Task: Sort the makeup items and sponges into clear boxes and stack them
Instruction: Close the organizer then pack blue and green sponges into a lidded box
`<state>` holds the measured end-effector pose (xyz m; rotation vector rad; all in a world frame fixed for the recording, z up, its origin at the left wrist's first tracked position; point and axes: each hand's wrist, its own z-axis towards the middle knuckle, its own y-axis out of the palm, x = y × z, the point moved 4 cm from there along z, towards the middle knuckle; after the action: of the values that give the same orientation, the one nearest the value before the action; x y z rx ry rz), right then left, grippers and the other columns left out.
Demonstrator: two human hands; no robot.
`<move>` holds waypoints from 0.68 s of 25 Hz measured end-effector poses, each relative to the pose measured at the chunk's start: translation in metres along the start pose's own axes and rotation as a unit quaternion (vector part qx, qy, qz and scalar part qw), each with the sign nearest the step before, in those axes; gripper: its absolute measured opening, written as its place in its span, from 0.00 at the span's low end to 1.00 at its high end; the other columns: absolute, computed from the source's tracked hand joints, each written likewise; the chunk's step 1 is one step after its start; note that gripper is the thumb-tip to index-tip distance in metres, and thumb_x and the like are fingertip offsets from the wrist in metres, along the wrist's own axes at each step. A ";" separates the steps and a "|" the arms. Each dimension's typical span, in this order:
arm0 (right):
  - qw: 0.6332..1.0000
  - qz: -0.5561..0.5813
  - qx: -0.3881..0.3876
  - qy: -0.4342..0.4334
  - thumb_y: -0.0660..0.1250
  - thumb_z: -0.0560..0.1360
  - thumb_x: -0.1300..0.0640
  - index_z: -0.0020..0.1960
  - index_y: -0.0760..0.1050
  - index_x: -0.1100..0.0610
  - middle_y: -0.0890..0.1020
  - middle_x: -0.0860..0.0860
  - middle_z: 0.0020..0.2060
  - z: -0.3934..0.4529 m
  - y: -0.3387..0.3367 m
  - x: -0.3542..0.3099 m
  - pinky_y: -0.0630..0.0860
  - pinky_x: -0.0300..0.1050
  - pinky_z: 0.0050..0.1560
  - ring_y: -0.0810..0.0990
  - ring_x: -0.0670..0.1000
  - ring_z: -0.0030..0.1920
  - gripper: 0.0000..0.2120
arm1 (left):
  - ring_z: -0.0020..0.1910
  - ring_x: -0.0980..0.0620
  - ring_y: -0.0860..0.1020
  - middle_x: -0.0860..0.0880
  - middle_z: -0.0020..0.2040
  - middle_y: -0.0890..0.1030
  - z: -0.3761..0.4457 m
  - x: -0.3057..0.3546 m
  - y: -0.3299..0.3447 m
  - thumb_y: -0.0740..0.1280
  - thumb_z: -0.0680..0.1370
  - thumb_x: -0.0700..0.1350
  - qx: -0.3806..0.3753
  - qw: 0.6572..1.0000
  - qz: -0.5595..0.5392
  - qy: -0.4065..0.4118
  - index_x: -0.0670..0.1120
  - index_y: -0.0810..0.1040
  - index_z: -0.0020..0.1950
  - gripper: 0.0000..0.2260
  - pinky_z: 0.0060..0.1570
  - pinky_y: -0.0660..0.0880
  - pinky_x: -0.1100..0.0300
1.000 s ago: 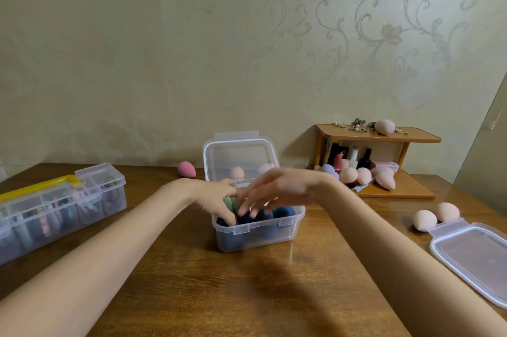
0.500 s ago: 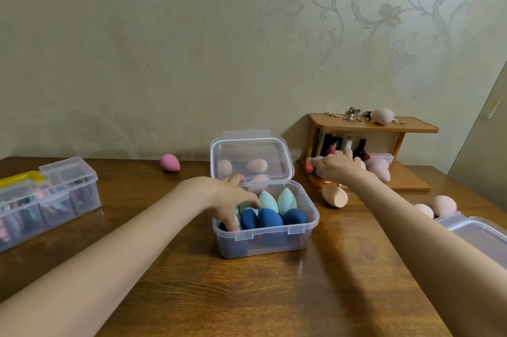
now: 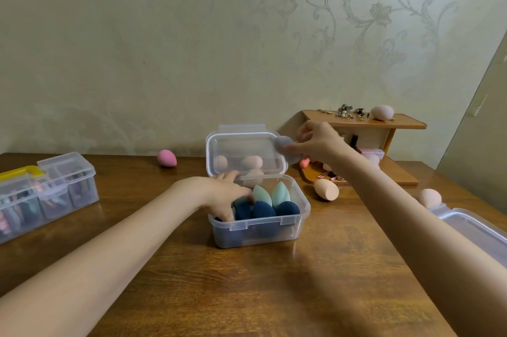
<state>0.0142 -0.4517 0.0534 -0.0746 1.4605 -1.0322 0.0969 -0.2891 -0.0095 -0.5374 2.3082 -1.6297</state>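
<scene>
Held up just beside the raised lid of the clear box (image 3: 259,224), a pale lavender sponge (image 3: 284,144) sits pinched in the fingertips of the right hand (image 3: 319,144), above the table and not yet over the opening. By its look it should be very light and squashy, so a gentle pinch across its rounded belly ought to be enough; a hard squeeze would likely only deform it, and its matte skin seems unlikely to slip. The pointed end looks like the part to steer down into a gap.

Inside the box, dark blue sponges (image 3: 263,210) stand in a front row with mint sponges (image 3: 270,194) behind them, packed close. The left hand (image 3: 223,195) reaches into the left end of the box, fingers curled down among the sponges; whether it actually grips one cannot be told.

Further out, a peach sponge (image 3: 326,190) lies on the wooden table (image 3: 247,295) just right of the box, a pink sponge (image 3: 166,158) lies near the wall, and a compartment box (image 3: 46,194) sits well apart on the left. A small wooden shelf (image 3: 395,122) stands behind the right hand.
</scene>
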 end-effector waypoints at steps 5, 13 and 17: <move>0.912 0.155 -0.376 0.055 0.63 0.76 0.58 0.57 0.73 0.60 0.80 0.55 0.45 -0.045 0.049 -0.016 0.78 0.37 0.40 0.79 0.47 0.38 0.11 | 0.72 0.43 0.59 0.48 0.76 0.51 -0.007 -0.002 0.001 0.69 0.74 0.44 0.003 0.999 -0.050 -0.005 0.53 0.58 0.75 0.32 0.69 0.65 0.50; 0.847 0.073 -0.515 0.112 0.65 0.70 0.52 0.50 0.72 0.56 0.72 0.53 0.45 -0.032 0.088 0.000 0.67 0.38 0.46 0.69 0.47 0.41 0.12 | 0.75 0.40 0.52 0.47 0.77 0.46 -0.010 -0.003 -0.002 0.68 0.74 0.41 -0.011 1.000 -0.022 0.011 0.53 0.58 0.74 0.32 0.70 0.60 0.48; 0.859 -0.041 -0.497 0.112 0.62 0.77 0.60 0.56 0.74 0.60 0.75 0.53 0.46 -0.022 0.089 0.000 0.72 0.38 0.48 0.73 0.47 0.44 0.09 | 0.76 0.42 0.50 0.47 0.77 0.44 -0.013 -0.003 -0.005 0.68 0.75 0.45 -0.033 0.999 -0.014 0.022 0.50 0.53 0.76 0.34 0.71 0.61 0.50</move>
<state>0.0427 -0.3877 -0.0051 -0.7859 2.0925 -0.2485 0.0946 -0.2784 -0.0003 -0.5562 2.4043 -1.5980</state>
